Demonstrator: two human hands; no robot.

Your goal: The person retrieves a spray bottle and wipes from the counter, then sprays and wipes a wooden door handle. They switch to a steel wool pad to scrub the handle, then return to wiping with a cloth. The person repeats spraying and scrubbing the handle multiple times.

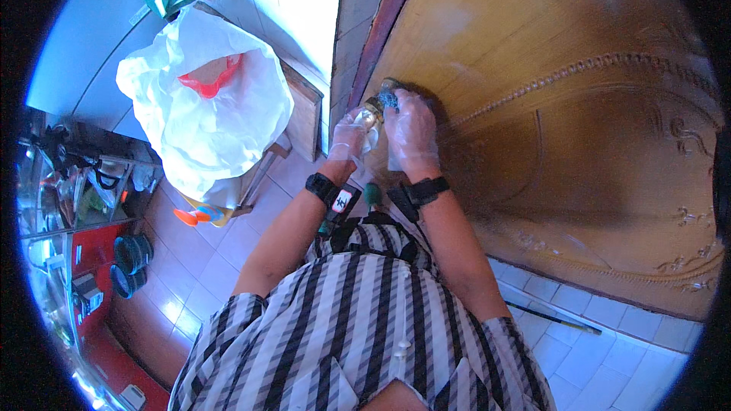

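Note:
A carved brown wooden door (571, 142) fills the right side of the view, with a metal door handle (374, 117) near its edge. My left hand (348, 140), in a clear plastic glove, is closed around the lower part of the handle. My right hand (412, 125), gloved the same way, pinches a grey-blue scouring pad (388, 97) against the handle's upper part. Both wrists carry black straps. The fingers partly cover the handle, so its full shape is hidden.
At the left, a white plastic bag (228, 131) with a red item inside hangs over a stand or chair. Dark green round containers (132, 254) stand by a red cabinet (94, 251). A thin dark stick (559, 318) lies on the tiles below the door.

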